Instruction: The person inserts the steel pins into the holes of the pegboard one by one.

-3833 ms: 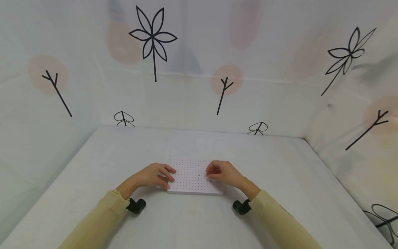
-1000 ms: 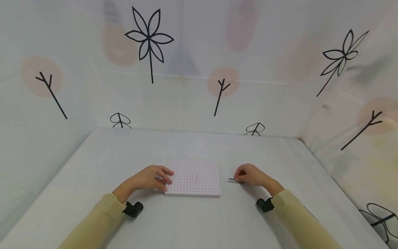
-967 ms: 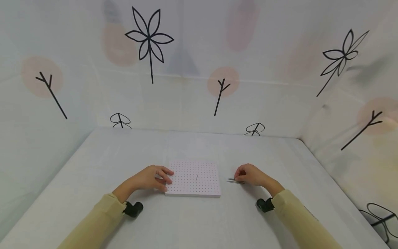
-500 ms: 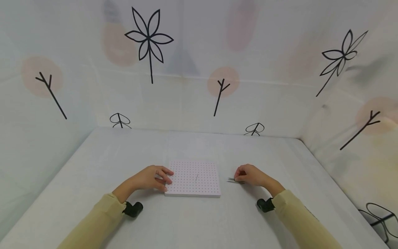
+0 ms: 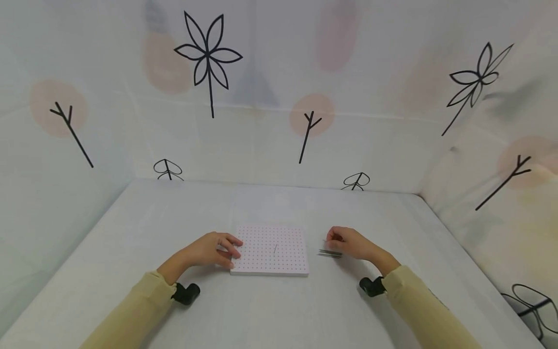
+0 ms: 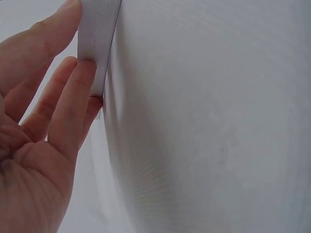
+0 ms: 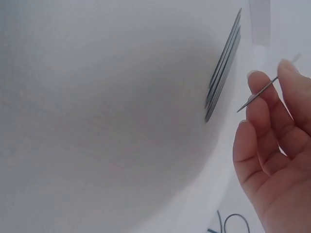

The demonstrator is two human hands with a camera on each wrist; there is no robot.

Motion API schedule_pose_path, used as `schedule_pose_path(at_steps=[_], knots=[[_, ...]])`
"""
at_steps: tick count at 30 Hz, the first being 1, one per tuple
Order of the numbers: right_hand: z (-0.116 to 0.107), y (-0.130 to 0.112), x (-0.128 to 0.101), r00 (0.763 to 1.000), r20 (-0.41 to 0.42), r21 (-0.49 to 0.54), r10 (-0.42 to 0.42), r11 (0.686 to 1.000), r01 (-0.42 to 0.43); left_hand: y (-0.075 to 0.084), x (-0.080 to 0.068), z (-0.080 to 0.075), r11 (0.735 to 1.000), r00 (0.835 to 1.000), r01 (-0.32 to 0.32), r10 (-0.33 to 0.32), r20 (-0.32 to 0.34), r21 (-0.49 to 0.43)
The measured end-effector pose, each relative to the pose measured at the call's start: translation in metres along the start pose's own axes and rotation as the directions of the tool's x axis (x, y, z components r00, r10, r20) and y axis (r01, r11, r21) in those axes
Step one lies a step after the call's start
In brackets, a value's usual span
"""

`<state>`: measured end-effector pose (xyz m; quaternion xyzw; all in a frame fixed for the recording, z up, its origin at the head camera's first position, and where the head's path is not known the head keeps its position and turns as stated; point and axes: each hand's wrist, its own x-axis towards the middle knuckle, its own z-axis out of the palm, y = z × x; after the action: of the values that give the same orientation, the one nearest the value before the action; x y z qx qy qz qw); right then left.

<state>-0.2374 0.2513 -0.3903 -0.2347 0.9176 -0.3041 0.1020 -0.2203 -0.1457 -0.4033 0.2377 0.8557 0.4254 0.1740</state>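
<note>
A white board dotted with rows of small holes lies on the table, and one thin metal needle stands in it, slightly tilted. My left hand rests at the board's left edge; in the left wrist view its fingertips touch the board's side with fingers lightly bent. Right of the board, my right hand hovers over a small pile of needles. The right wrist view shows its thumb and fingertips pinching a single pointed metal needle, apart from the pile lying on the cloth.
A white cloth covers the table. White drapes printed with black flowers and twigs enclose the back and sides. Black wrist cameras sit under both wrists.
My right hand moved from the board to the needle pile, and now has lifted slightly with one needle pinched. My left hand stays at the board's left edge.
</note>
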Motion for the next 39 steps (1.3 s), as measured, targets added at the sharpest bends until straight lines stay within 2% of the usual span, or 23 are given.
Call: schedule_pose_path(at_steps=[10,20,32,39], knots=[[0.0,-0.01,0.0,0.993,-0.074,0.051,-0.096,0.994,0.1,0.0,0.0,0.0,1.0,1.0,-0.006,0.006,0.003,-0.001],[0.003,-0.02,0.005,0.983,-0.139,0.126,-0.117,0.983,0.135,0.002,-0.001,0.0,1.0,1.0,0.004,-0.004,0.004,-0.017],[0.009,-0.036,0.011,0.968,-0.209,0.086,-0.14,0.983,0.161,0.002,-0.002,-0.001,1.0,1.0,-0.018,0.018,0.003,-0.013],[0.015,-0.041,0.017,0.966,-0.226,0.128,-0.127,0.979,0.158,0.005,-0.003,-0.001,1.0,1.0,-0.015,0.015,0.007,-0.007]])
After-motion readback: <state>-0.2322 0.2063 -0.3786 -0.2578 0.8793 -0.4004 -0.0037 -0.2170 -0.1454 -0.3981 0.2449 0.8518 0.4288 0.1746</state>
